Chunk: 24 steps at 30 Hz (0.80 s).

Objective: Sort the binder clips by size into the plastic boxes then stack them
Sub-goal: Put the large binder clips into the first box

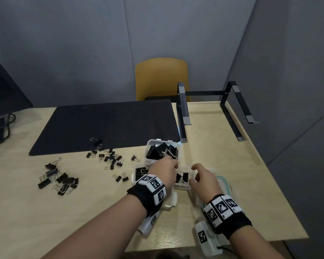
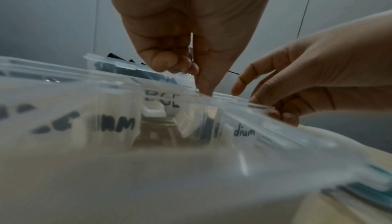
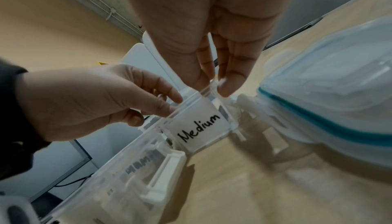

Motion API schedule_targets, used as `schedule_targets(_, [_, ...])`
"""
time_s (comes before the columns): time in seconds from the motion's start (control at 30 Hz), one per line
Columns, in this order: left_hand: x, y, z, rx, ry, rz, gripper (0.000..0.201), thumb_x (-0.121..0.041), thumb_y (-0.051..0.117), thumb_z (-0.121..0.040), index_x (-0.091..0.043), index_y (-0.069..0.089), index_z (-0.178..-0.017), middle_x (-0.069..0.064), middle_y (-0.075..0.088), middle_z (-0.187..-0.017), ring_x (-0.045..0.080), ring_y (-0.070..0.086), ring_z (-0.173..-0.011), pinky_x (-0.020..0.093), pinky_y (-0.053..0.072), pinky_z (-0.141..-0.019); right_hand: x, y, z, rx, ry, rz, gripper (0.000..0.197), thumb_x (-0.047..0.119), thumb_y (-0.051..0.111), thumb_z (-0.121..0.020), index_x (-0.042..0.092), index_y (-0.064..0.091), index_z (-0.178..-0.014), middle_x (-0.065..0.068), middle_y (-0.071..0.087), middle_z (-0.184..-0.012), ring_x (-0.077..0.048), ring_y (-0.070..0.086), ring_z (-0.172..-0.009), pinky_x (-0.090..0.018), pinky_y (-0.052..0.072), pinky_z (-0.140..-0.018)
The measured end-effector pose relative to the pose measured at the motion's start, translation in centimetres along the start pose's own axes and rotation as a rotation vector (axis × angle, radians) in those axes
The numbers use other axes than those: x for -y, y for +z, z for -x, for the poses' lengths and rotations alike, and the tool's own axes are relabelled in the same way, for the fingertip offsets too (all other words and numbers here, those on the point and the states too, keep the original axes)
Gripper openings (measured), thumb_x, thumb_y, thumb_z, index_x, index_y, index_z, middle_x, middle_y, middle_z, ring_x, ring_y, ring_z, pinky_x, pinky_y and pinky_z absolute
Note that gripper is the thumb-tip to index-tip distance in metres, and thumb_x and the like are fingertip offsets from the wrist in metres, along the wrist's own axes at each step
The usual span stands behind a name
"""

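Observation:
A clear box labelled "Medium" [image 1: 181, 186] [image 3: 199, 130] [image 2: 244, 132] sits between my hands with a few black clips inside. My left hand [image 1: 174, 165] [image 3: 161, 108] [image 2: 197, 80] grips its left rim with curled fingers, thumb underneath. My right hand [image 1: 194, 171] [image 3: 214, 85] [image 2: 265, 103] pinches its right rim between thumb and forefinger. Just behind stands a second clear box [image 1: 151, 142] full of large clips. Small loose clips [image 1: 111, 157] lie left of the boxes, and bigger ones [image 1: 59, 181] are piled further left.
A third clear box [image 1: 171, 200] [image 3: 148, 169] lies under my left wrist. Teal-sealed lids [image 1: 223, 181] [image 3: 318, 110] rest right of my right hand. A black mat [image 1: 105, 124] covers the table's back, with a laptop stand [image 1: 183, 113] at back right and a yellow chair [image 1: 161, 77] beyond.

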<state>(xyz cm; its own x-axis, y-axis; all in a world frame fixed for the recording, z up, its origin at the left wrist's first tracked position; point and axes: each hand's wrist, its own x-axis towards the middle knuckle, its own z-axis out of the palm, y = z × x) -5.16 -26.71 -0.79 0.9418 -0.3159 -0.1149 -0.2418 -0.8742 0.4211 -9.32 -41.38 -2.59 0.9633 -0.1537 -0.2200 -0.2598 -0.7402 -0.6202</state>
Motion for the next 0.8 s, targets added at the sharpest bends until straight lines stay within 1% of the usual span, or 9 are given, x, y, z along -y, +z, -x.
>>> schedule_targets(0.07, [0.6,-0.3,0.3,-0.016,-0.013,0.030,0.023,-0.017,0.056,-0.087,-0.021,0.063,-0.109,-0.003,0.055,-0.112,0.018,0.058,-0.098,0.031,0.049,-0.080,0.1,-0.1,0.1,0.001,-0.004,0.031,0.034,0.017,0.056,-0.086,0.020,0.050,-0.119,0.001,0.053,-0.086,-0.015,0.051,-0.077,-0.025,0.038,-0.069])
schedule_targets(0.17, [2.0,-1.2,1.3,-0.055,-0.035,0.075,0.018,-0.023,0.057,-0.089,-0.022,0.064,-0.106,-0.005,0.055,-0.109,0.015,0.056,-0.097,0.026,0.046,-0.080,0.8,-0.5,0.5,-0.006,-0.024,0.091,0.034,0.021,0.054,-0.088,0.019,0.049,-0.122,-0.002,0.053,-0.105,-0.015,0.049,-0.083,-0.025,0.037,-0.072])
schedule_targets(0.23, [3.3,-1.9,2.2,-0.090,-0.063,0.107,0.016,-0.026,0.057,-0.090,-0.023,0.064,-0.104,-0.007,0.056,-0.105,0.012,0.055,-0.094,0.023,0.044,-0.077,1.7,-0.5,0.7,-0.023,-0.054,0.092,0.034,0.021,0.053,-0.089,0.018,0.049,-0.123,-0.004,0.052,-0.112,-0.014,0.048,-0.084,-0.025,0.038,-0.073])
schedule_targets(0.37, [6.9,-3.2,4.4,-0.133,-0.149,0.168,0.018,-0.029,0.058,-0.089,-0.026,0.064,-0.106,-0.010,0.057,-0.104,0.007,0.053,-0.091,0.021,0.043,-0.078,4.8,0.2,1.0,-0.029,-0.152,0.070,0.028,0.021,0.054,-0.089,0.019,0.053,-0.117,0.005,0.049,-0.095,-0.007,0.046,-0.073,-0.021,0.036,-0.070])
schedule_targets(0.47, [10.3,-4.3,6.1,-0.133,-0.227,0.176,0.018,-0.031,0.058,-0.089,-0.027,0.064,-0.106,-0.009,0.058,-0.106,0.008,0.054,-0.091,0.021,0.042,-0.079,7.7,1.4,1.3,-0.010,-0.244,0.059,0.022,0.022,0.056,-0.088,0.019,0.057,-0.110,0.008,0.048,-0.088,-0.005,0.045,-0.072,-0.020,0.034,-0.069])
schedule_targets(0.57, [14.1,-5.6,7.7,-0.142,-0.301,0.184,0.019,-0.030,0.058,-0.090,-0.027,0.063,-0.108,-0.010,0.057,-0.107,0.007,0.054,-0.091,0.019,0.041,-0.078,10.7,3.2,2.0,0.043,-0.327,0.029,0.018,0.021,0.056,-0.088,0.020,0.060,-0.105,0.011,0.049,-0.083,-0.004,0.047,-0.072,-0.016,0.035,-0.063])
schedule_targets(0.63, [16.6,-6.6,8.6,-0.149,-0.347,0.177,0.019,-0.028,0.058,-0.090,-0.027,0.063,-0.109,-0.009,0.058,-0.108,0.007,0.054,-0.092,0.020,0.041,-0.078,12.7,4.8,2.5,0.111,-0.358,0.013,0.017,0.020,0.056,-0.088,0.020,0.060,-0.104,0.010,0.053,-0.085,-0.006,0.050,-0.076,-0.015,0.040,-0.067])
schedule_targets(0.7, [19.3,-7.5,9.5,-0.143,-0.379,0.151,0.020,-0.025,0.056,-0.091,-0.026,0.062,-0.110,-0.007,0.059,-0.109,0.007,0.055,-0.092,0.020,0.042,-0.080,14.5,6.6,2.7,0.170,-0.374,0.029,0.019,0.022,0.055,-0.089,0.019,0.060,-0.107,0.004,0.058,-0.093,-0.010,0.053,-0.082,-0.022,0.047,-0.075])
schedule_targets(0.8, [23.4,-8.8,10.6,-0.132,-0.440,0.143,0.021,-0.019,0.055,-0.090,-0.022,0.064,-0.109,-0.001,0.062,-0.110,0.012,0.058,-0.094,0.024,0.045,-0.082,16.7,9.7,2.7,0.238,-0.389,0.060,0.024,0.023,0.054,-0.089,0.017,0.060,-0.111,0.002,0.057,-0.097,-0.012,0.051,-0.084,-0.024,0.044,-0.077])
